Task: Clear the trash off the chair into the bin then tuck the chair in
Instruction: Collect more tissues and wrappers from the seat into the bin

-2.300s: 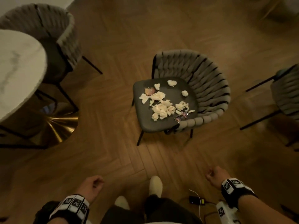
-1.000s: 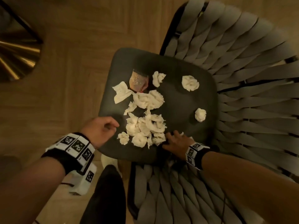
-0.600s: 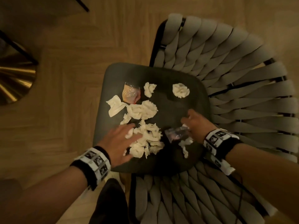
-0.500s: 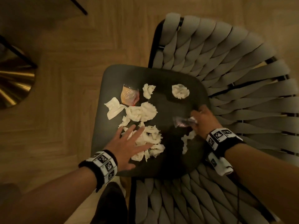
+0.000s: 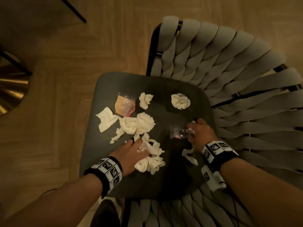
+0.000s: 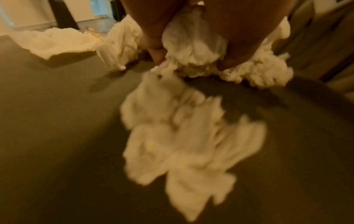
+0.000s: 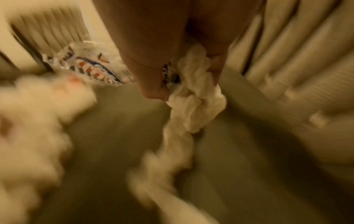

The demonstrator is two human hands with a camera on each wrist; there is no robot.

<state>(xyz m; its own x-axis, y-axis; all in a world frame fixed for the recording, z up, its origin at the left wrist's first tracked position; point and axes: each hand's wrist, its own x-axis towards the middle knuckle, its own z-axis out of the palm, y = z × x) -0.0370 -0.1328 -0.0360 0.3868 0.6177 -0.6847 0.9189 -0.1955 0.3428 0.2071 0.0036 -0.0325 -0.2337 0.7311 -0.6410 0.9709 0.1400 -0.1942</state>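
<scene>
A dark chair seat (image 5: 167, 182) with a grey woven back carries several crumpled white tissues and an orange plastic wrapper (image 5: 124, 104). My left hand (image 5: 131, 153) lies on the near pile of tissues (image 5: 150, 154); in the left wrist view its fingers (image 6: 155, 50) curl round a wad of tissue (image 6: 193, 45). My right hand (image 5: 199, 131), at the seat's right side, grips a clear printed wrapper (image 5: 177, 132) together with a twisted tissue (image 7: 195, 94) that hangs from it. Loose tissue balls (image 5: 180, 101) lie at the seat's far edge. No bin is in view.
The chair's woven back (image 5: 229, 82) curves round the right and near sides of the seat. A gold table base (image 5: 9, 94) stands on the wooden floor at the left. A dark chair leg (image 5: 73, 11) shows at the top left.
I have stepped up to the chair and bent over the seat. My left hand closed its spread fingers onto the tissue pile. My right hand picked up the wrapper and tissue and moved right.
</scene>
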